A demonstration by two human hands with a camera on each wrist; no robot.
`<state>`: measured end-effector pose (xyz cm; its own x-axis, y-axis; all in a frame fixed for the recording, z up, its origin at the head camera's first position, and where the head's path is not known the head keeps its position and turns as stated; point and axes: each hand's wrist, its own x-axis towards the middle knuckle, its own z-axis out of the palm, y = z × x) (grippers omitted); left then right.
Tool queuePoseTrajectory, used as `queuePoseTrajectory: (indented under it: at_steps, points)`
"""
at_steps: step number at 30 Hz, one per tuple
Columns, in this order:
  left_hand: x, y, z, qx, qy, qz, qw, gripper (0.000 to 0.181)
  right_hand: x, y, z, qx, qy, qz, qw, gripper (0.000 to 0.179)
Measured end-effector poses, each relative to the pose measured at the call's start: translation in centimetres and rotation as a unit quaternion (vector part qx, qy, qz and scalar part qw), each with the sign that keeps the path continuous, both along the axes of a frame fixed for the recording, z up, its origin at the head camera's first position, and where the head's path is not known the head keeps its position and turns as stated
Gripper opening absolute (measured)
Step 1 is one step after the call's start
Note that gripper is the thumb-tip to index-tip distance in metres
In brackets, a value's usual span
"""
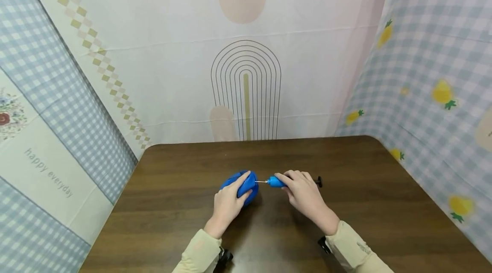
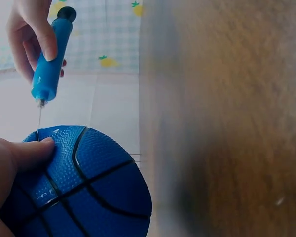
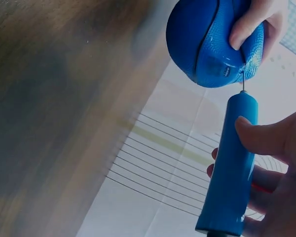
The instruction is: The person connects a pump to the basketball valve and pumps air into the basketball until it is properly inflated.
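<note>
A blue ball with black seams (image 2: 103, 182), its skin partly sunken in, is gripped by my left hand (image 1: 227, 201), thumb and fingers on either side of it. My right hand (image 1: 305, 192) holds a blue ball pump (image 3: 229, 168) around its barrel, level with the ball in the head view. From the pump's front a thin metal needle (image 1: 262, 181) reaches to the ball's side between the left thumb and fingers. How deep its tip sits is hidden. The pump's black handle (image 1: 319, 182) sticks out behind the right hand, close to the barrel's end.
Both hands work over a brown wooden table (image 1: 177, 179). Behind it hangs a pale patterned cloth (image 1: 173, 85), and a checked cloth with yellow fruit prints (image 1: 423, 127) hangs at the right. Dark wrist straps (image 1: 224, 259) show at the sleeves.
</note>
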<state>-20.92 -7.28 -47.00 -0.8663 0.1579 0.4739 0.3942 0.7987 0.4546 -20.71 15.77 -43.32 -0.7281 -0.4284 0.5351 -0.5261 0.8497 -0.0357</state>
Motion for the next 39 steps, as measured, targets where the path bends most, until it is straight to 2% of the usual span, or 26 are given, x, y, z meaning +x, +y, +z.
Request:
queuePoseTrajectory:
  at_steps: [5,11,17,21,24,26,29,33,36,39]
  points:
    - [0.1,0.3,-0.5,0.0,-0.013,-0.008,0.9999,0.052,0.0,0.0,-0.1,0.013,0.012,0.003,0.9998,0.041]
    - [0.3,0.6,-0.7,-0.004,-0.018,-0.006,0.9998,0.052,0.0,-0.2,0.3,0.045,0.044,0.015,0.9979,0.051]
    - [0.1,1.1,0.1,0.006,-0.059,-0.017,0.9981,0.056,0.2,-1.1,1.0,0.074,0.077,0.025,0.994,0.049]
    - [-0.2,1.5,0.7,-0.008,-0.092,-0.03,0.9952,0.067,0.6,-1.4,1.2,0.083,0.069,0.018,0.994,0.051]
    - [-0.3,1.8,0.5,-0.023,-0.104,-0.033,0.9938,0.064,0.9,-1.6,1.4,0.094,0.06,0.014,0.9937,0.052]
    - [-0.3,1.9,0.3,-0.03,-0.095,-0.031,0.9945,0.056,0.9,-1.8,1.4,0.099,0.062,0.014,0.993,0.05]
    - [-0.1,2.1,-0.2,-0.04,-0.053,-0.037,0.9971,0.046,1.0,-2.1,1.3,0.107,0.077,0.014,0.9912,0.043]
    - [0.0,2.2,-0.7,-0.054,0.018,-0.051,0.9971,0.041,1.2,-2.4,1.2,0.117,0.095,0.004,0.9885,0.036]
    - [-0.1,2.2,-1.0,-0.057,0.055,-0.052,0.9955,0.039,1.5,-2.6,1.1,0.129,0.111,-0.005,0.9853,0.032]
    - [-0.1,2.3,-1.1,-0.058,0.077,-0.049,0.9942,0.036,1.7,-2.9,1.0,0.15,0.134,-0.009,0.9796,0.027]
